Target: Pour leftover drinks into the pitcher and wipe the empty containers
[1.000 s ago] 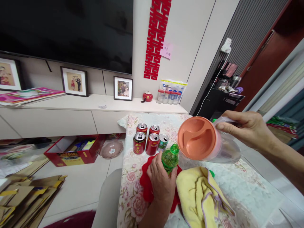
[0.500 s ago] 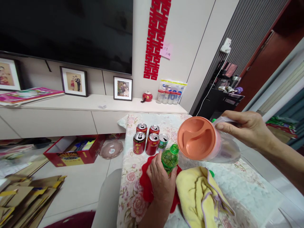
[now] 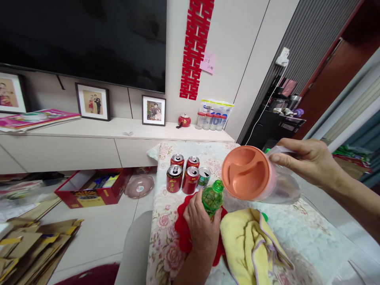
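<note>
My left hand [image 3: 201, 223] is wrapped round a small green plastic bottle [image 3: 212, 197] that stands open on a red mat [image 3: 184, 231] on the table. My right hand [image 3: 308, 160] grips the handle of a clear jug with an orange-pink lid [image 3: 247, 173]. The jug is tipped on its side, its lid edge right above the bottle's mouth. A yellow towel [image 3: 252, 245] lies crumpled just right of the bottle.
Several drink cans [image 3: 186, 174] stand behind the bottle on the floral tablecloth [image 3: 166, 253]. Beyond the table runs a low cabinet [image 3: 89, 142] with framed photos, a red pot and jars. A red box [image 3: 89, 188] and flattened cardboard [image 3: 32, 241] lie on the floor at left.
</note>
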The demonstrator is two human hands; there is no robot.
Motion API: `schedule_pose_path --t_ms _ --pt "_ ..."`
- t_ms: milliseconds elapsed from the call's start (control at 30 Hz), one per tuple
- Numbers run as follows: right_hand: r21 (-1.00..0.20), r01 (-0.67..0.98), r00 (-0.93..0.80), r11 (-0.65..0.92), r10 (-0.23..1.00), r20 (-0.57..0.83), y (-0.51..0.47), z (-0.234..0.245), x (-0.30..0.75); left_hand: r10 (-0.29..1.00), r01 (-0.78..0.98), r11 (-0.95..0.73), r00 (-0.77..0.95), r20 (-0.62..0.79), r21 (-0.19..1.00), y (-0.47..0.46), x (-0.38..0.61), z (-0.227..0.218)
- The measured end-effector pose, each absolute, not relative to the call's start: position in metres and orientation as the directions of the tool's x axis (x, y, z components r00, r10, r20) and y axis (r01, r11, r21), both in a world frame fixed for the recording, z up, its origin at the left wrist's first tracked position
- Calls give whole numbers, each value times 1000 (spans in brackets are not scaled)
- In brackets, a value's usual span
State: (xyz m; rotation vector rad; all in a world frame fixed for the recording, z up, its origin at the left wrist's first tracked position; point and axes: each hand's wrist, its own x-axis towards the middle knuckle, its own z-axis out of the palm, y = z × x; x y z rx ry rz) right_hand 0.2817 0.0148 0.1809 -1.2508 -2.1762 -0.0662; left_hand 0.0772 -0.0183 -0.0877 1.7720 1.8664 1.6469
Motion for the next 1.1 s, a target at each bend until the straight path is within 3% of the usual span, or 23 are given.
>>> schedule_pose_path --t_ms 1100 --pt "-218 805 -386 552 765 515 16 180 285 746 675 -252 -320 583 693 -19 77 -89"
